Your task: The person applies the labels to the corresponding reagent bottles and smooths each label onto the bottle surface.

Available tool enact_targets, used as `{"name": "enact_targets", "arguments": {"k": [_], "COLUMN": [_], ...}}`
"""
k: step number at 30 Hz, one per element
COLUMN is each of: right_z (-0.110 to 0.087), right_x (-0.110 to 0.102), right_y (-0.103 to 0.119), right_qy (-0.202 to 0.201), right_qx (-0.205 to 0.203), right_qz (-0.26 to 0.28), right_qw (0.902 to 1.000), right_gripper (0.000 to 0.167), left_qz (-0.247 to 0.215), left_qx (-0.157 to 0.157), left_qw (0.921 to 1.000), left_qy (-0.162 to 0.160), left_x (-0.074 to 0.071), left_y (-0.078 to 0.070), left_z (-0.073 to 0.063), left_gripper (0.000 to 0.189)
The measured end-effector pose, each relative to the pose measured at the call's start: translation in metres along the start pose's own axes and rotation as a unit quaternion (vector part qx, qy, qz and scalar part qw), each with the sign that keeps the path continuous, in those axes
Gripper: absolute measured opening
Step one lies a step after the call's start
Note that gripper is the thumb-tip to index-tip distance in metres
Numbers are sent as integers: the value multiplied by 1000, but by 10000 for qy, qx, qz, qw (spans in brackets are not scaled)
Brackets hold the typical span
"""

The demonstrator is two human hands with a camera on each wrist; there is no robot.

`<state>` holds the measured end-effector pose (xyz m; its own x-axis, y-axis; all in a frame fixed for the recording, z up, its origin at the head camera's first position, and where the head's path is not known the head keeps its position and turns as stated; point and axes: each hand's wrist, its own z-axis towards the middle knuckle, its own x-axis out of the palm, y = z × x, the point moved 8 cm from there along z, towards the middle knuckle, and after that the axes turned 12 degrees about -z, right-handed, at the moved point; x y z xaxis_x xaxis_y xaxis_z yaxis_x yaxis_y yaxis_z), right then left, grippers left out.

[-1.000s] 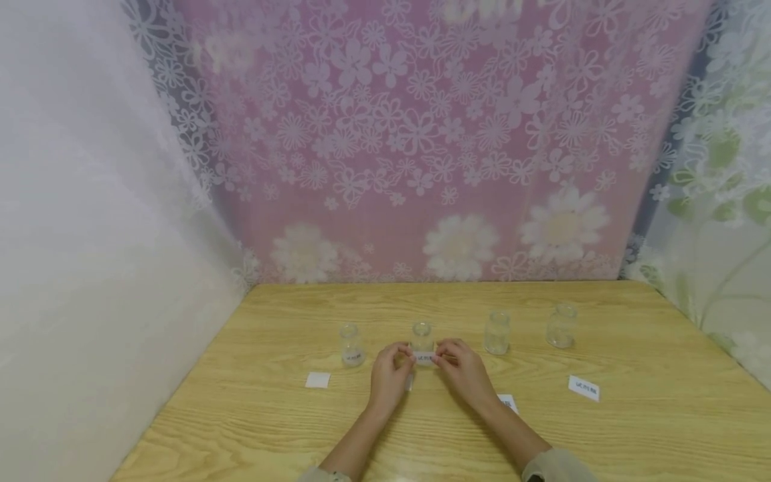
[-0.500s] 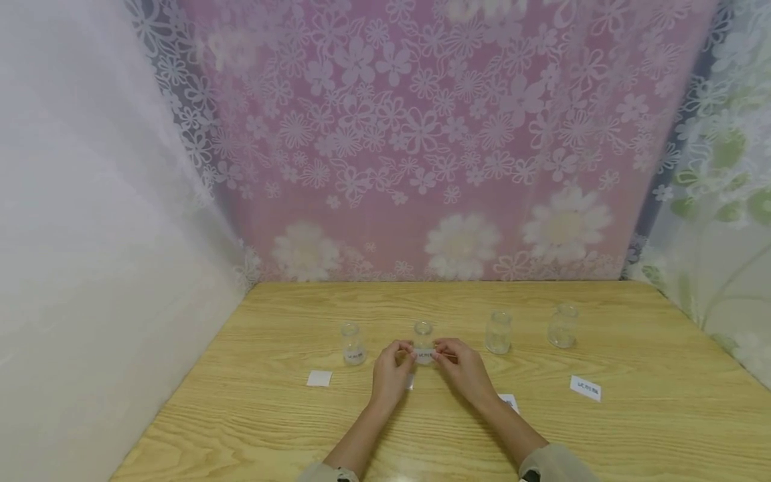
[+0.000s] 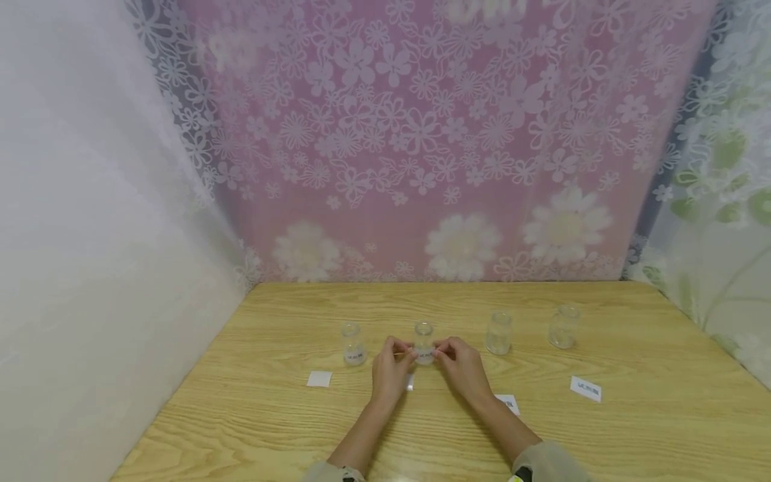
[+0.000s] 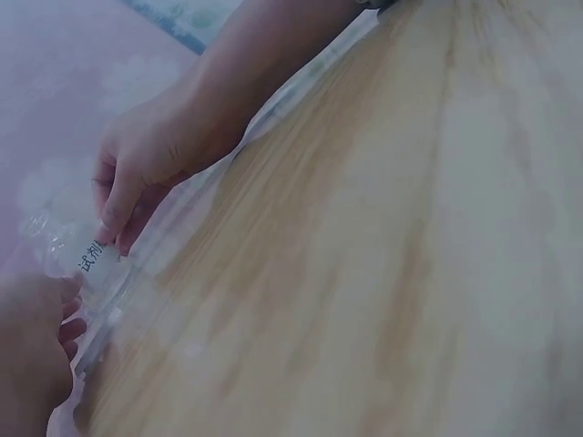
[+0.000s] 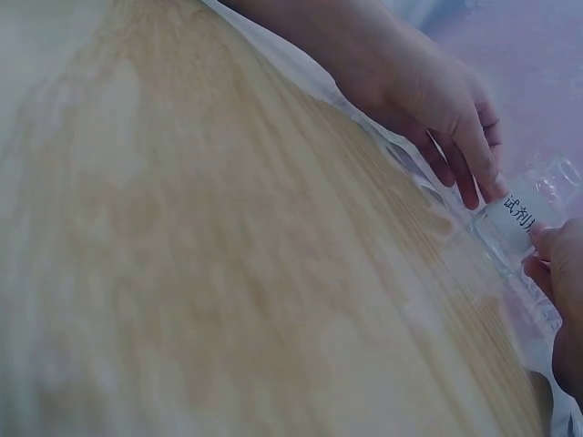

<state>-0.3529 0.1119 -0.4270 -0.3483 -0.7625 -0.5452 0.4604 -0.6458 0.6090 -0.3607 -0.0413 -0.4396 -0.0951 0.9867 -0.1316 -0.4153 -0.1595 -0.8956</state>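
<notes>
Pink floral curtain (image 3: 421, 140) at the back, wood-grain counter (image 3: 241, 428) up front, and the step in hand looks like getting a printed label (image 3: 425, 355) onto a little glass jar (image 3: 423, 330). That label sits across the lower front of the jar, which is upright on the counter between the two hands. Left hand (image 3: 393, 371) has its grip nearly closed, thumb and fingertips pinching one end; right hand (image 3: 464, 369) does the same at the other end. Can't tell from any view whether the ends are stuck down yet.

My two cents: keep both ends level and lightly taut, press the middle first, then work outward round the curve with the thumbs so air doesn't get trapped. Go easy on the push, since a small glass jar could slide or tip if one side presses harder. The labelled jar (image 3: 352, 338) just left is a handy height guide, I'd say. And watch the right forearm near the loose label (image 3: 509, 403) on the counter; a sleeve or wrist might drag it.
</notes>
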Motion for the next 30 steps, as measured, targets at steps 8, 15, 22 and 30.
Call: {"name": "enact_targets", "arguments": {"k": [8, 15, 22, 30], "right_z": [-1, 1, 5, 6], "right_x": [16, 21, 9, 10], "right_y": [-7, -2, -4, -8], "right_qy": [581, 611, 439, 567], "right_qx": [546, 547, 399, 318], "right_qz": [632, 284, 337, 678], "right_qw": [9948, 9962, 9977, 9956], "right_gripper": [50, 53, 35, 35], "left_qz": [-77, -307, -472, -534], "left_qx": [181, 317, 275, 237], "left_qw": [9993, 9982, 9977, 9972], "left_qy": [314, 408, 390, 462], "left_x": [0, 1, 1, 0], "left_y": [-1, -1, 2, 1], "left_z": [0, 1, 3, 2], "left_gripper": [39, 36, 34, 32]}}
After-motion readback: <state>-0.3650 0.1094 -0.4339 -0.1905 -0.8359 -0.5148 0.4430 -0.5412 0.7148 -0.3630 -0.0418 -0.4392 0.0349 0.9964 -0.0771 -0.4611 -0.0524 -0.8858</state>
